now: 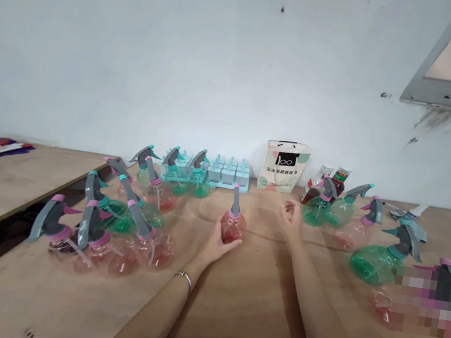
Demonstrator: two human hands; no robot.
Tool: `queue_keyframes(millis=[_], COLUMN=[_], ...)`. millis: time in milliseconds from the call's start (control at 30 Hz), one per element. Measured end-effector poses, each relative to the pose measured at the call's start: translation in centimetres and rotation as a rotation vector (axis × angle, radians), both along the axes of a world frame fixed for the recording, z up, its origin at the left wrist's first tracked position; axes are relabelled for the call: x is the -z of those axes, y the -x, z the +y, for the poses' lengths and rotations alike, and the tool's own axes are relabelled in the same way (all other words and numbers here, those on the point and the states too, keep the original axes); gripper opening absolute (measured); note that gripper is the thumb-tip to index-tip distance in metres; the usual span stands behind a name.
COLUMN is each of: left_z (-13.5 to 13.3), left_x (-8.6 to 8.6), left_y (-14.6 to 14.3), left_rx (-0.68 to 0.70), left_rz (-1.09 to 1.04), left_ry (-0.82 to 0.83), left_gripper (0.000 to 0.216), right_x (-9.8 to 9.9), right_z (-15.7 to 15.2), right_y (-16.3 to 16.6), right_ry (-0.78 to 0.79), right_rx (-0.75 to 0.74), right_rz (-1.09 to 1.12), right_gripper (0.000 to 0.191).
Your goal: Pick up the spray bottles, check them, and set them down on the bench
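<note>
My left hand, with a bracelet on the wrist, is wrapped round the body of a pink spray bottle. The bottle stands upright at the middle of the table, its grey nozzle head on top with a pink tip. Off to the right, my right hand holds nothing; its fingers are loosely curled and apart. Closest to it is a green spray bottle with a pink and grey head. A second green spray bottle sits just beyond that one.
Several pink and green spray bottles crowd the left side, more the right. Against the wall stand a light blue ice-pop mould, a paper bag and dark red bottles. A gap splits the tabletops at left.
</note>
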State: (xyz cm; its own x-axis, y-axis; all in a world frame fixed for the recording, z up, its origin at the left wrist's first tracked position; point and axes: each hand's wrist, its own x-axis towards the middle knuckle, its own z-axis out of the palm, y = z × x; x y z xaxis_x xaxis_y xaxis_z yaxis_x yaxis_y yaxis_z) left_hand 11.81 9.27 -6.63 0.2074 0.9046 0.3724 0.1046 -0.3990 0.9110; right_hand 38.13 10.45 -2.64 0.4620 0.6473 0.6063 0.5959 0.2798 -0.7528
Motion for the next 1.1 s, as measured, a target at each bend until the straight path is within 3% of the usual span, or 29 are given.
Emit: queue_keyframes(millis=[133, 200, 267, 367, 533, 633, 767, 900, 1000, 1100], left_z=[-1.3, -1.8, -2.1, -2.4, -3.1, -3.2, -3.5, -5.3, -6.9, -6.5], left_x=[-1.0, -1.4, -1.6, -1.2, -0.1, -0.1, -1.7, -4.3, -5.9, -6.4], left_y=[0.1, 0.0, -0.2, -0.8, -1.9, -1.8, -0.7, 1.8, 4.0, 5.1], left_rx=[-0.013, 0.029, 0.071, 0.005, -0.285, -0.284, -0.239, -0.396, -0.562, -0.664], left_rz=[0.250, 0.334, 0.412, 0.565, 0.736, 0.742, 0.636, 0.527, 0.421, 0.304], left_ry=[-0.132, -0.195, -0.257, -0.354, -0.486, -0.594, -0.832, -1.021, -1.030, -0.899], left_gripper=[0.091, 0.090, 0.093, 0.102, 0.099, 0.099, 0.073, 0.039, 0.039, 0.044], right_x=[-2.6, -3.5, -4.1, -4.3, -3.9, -4.2, -5.6, -6.9, -7.4, -7.8], right_z=[-0.8, -1.5, -2.0, -2.3, -2.1, -2.0, -2.1, -2.2, -2.1, -2.2], right_y=[5.1, 6.7, 7.6, 8.3, 9.3, 9.4, 8.5, 7.6, 7.5, 7.5], right_ry=[0.121, 0.181, 0.232, 0.245, 0.207, 0.178, 0.170, 0.161, 0.167, 0.141], right_rx=[-0.693, -0.891, -0.968, -0.902, -0.777, -0.779, -0.754, -0.760, -0.786, -0.810], right_rz=[-0.036, -0.002, 0.030, 0.042, 0.062, 0.131, 0.294, 0.453, 0.515, 0.528], right_gripper=[0.081, 0.083, 0.077, 0.066, 0.049, 0.047, 0.035, 0.030, 0.031, 0.031])
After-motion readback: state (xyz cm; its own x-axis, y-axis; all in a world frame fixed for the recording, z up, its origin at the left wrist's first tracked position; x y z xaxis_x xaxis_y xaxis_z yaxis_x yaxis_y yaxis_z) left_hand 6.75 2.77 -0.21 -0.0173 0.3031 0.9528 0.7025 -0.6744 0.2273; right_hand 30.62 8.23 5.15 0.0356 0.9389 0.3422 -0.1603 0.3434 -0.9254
